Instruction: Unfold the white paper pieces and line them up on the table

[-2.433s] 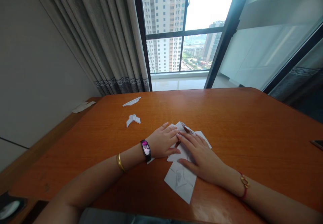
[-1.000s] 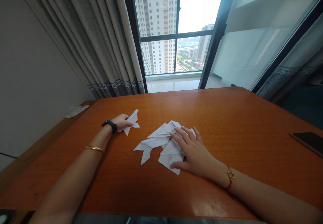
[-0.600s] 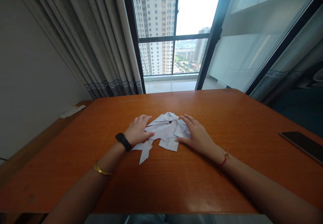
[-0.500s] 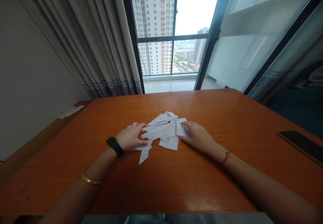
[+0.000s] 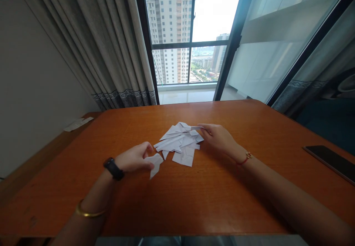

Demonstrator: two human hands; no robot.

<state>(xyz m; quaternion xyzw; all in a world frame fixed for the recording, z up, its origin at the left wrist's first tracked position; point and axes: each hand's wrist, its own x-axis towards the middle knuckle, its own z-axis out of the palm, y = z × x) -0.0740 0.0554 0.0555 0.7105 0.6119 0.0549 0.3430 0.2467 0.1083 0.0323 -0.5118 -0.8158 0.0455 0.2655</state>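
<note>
A heap of white torn paper pieces (image 5: 180, 140) lies on the brown wooden table (image 5: 177, 201). My left hand (image 5: 135, 159), with a black watch on its wrist, is at the heap's near left side and pinches a jagged paper scrap (image 5: 156, 163). On the right side, my right hand (image 5: 219, 137), wearing a red string bracelet, grips a paper piece (image 5: 196, 128) between thumb and fingers. That piece is seen nearly edge-on, a little above the heap. Its far end is partly hidden by my fingers.
A dark flat phone-like device (image 5: 331, 161) lies at the table's right edge. Some white paper (image 5: 78, 124) rests on a ledge at the far left. Grey curtains (image 5: 116, 46) and a window (image 5: 191, 46) stand behind the table.
My right hand has lifted a paper piece from the heap's right side and tilted it. My left hand has drawn back left and closed on a scrap at the near edge.
</note>
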